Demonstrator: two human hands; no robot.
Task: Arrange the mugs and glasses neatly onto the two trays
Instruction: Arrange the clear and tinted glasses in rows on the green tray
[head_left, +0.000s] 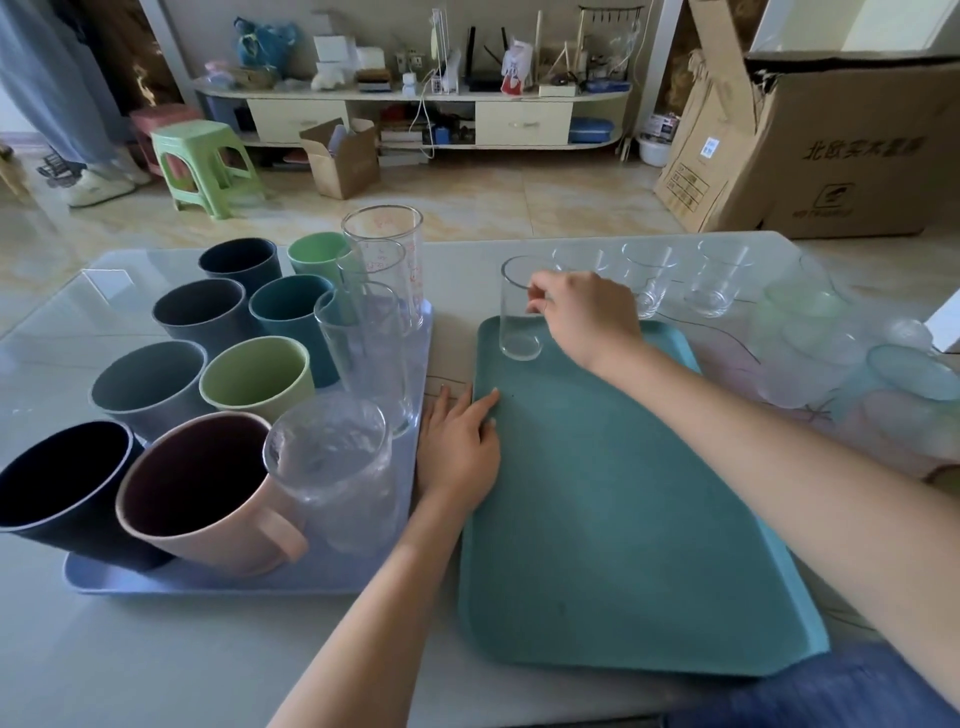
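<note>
While the left hand (460, 447) lies flat, fingers straight, on the near-left edge of the teal tray (623, 519), the right hand (582, 317) pinches the rim of a clear glass (519, 317) standing upright at the tray's far-left corner.

The lilac tray (363, 577) on the left is nearly hidden under coloured mugs (249, 374) and tall glasses (384, 270). Three short glasses (714, 283) stand on the table (130, 649) beyond the teal tray, one partly behind the right hand. Pale tinted cups (810, 343) at the right edge blur together and are cut off; their number is unclear.
</note>
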